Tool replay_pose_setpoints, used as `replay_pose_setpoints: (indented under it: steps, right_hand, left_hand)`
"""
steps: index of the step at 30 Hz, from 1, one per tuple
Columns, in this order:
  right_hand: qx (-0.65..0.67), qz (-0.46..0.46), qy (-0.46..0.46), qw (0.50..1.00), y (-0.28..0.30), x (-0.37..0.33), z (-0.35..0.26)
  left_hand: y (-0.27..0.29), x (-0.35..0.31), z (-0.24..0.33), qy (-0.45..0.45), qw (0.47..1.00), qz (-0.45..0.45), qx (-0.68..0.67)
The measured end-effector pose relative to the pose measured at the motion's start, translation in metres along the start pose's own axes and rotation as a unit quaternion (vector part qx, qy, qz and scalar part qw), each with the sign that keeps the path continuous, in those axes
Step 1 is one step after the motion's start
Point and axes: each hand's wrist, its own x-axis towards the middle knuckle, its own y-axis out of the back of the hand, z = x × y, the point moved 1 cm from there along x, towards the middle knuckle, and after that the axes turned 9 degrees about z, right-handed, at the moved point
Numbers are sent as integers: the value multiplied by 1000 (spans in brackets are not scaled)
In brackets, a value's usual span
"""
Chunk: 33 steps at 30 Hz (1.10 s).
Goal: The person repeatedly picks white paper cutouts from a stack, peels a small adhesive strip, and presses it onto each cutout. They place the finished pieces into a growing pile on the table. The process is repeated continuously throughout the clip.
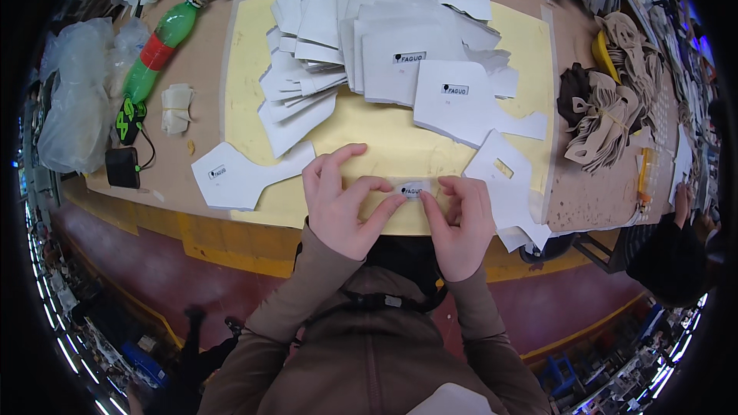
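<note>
Just in front of me, near the table's front edge, is a small white label (413,184) with dark print. My left hand (338,211) pinches its left end between thumb and forefinger, the other fingers raised. At its right end the thumb and forefinger of my right hand (465,227) close on it, the remaining fingers curled. Beside my right hand lies a white cut piece (503,196) with a small rectangular window. Left of my left hand rests a white cut piece (231,178) bearing a label. Another labelled piece (453,111) lies beyond my hands.
A fanned pile of white pieces (392,31) covers the far part of the yellow sheet (361,119). On the left are a green bottle (173,24), plastic bags (81,92), a banded bundle (177,107) and a black box (123,167). Beige bundles (607,127) lie right.
</note>
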Motion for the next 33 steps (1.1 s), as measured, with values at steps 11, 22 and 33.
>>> replay_pose_setpoints:
  steps: [11, 22, 33]
  right_hand:
    - [-176, -75, 169, 967, 7, -24, 2]
    - [-227, -94, 173, 954, 5, -30, 3]
    - [-266, -97, 179, 942, 1, -34, 1]
  left_hand:
    - [-7, 5, -1, -1, 1000, 17, 10]
    - [-7, 9, 0, 13, 1000, 2, 10]
    - [-5, 13, 3, 11, 1000, -4, 19]
